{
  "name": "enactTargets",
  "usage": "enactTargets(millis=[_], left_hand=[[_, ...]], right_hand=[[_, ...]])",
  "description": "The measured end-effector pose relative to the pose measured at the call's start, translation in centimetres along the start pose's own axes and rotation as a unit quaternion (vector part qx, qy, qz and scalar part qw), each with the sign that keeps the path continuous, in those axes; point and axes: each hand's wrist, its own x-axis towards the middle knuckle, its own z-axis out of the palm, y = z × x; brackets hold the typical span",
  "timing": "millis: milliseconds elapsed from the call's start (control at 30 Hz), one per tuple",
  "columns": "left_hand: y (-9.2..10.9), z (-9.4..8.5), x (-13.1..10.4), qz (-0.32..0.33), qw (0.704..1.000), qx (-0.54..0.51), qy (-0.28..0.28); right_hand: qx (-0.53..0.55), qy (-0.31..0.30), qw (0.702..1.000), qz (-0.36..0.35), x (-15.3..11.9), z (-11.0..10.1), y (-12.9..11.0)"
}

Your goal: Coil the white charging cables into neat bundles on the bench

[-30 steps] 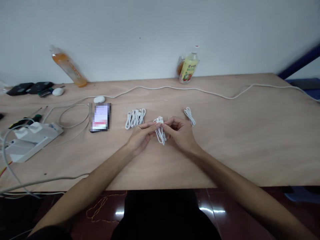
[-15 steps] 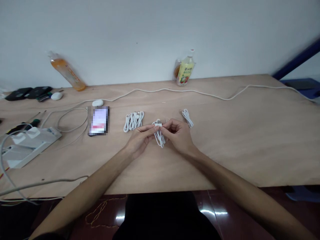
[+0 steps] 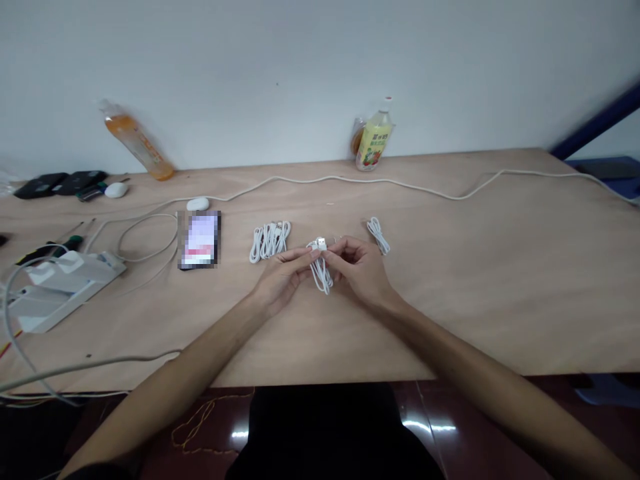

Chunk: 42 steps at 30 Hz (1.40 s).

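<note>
Between my two hands is a folded white cable (image 3: pixel 321 275), its loops hanging down and a metal USB plug showing at the top. My left hand (image 3: pixel 283 277) pinches it from the left, thumb near the plug. From the right, my right hand (image 3: pixel 361 272) grips the same cable between thumb and fingers. Several coiled white cables (image 3: pixel 270 241) lie side by side on the table just beyond my left hand. Another white coil (image 3: pixel 379 236) rests alone beyond my right hand.
A phone (image 3: pixel 201 240), a white case (image 3: pixel 198 204) and a power strip (image 3: pixel 75 293) with plugs are on the left. An orange bottle (image 3: pixel 140 145) and a yellow-labelled bottle (image 3: pixel 375 141) lean on the wall. A long cord (image 3: pixel 330 178) crosses the table (image 3: pixel 475 287).
The plug on the held cable has tilted and now shows its metal face more brightly. Both hands keep their hold. The whole view has shifted slightly.
</note>
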Motion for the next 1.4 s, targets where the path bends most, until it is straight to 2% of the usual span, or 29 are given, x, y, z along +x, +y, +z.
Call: enactTargets(millis=[200,533,667,933,1200,1400], left_hand=[[0.18,0.24,-0.04,-0.013,1.000,-0.018,0.006],[0.46,0.31,0.07,-0.042,0.998,-0.034,0.011],[0.49,0.56,-0.04,-0.032,0.999,-0.025,0.015],[0.58,0.57,-0.13,-0.045,0.996,-0.042,0.066],[0.50,0.40,-0.17,-0.041,0.997,-0.025,0.061],[0.19,0.49,-0.13,-0.020,1.000,-0.013,0.007]], right_hand=[[0.027,-0.025,0.999,0.036,0.31,-0.20,-0.47],[0.107,-0.016,0.987,0.120,0.26,-0.07,-0.89],[0.091,-0.012,0.989,0.113,0.25,-0.09,-0.90],[0.063,-0.013,0.993,0.102,0.33,-0.09,-0.46],[0.080,0.002,0.989,0.121,0.34,-0.08,-0.50],[0.093,0.015,0.987,0.128,0.44,-0.19,-0.33]])
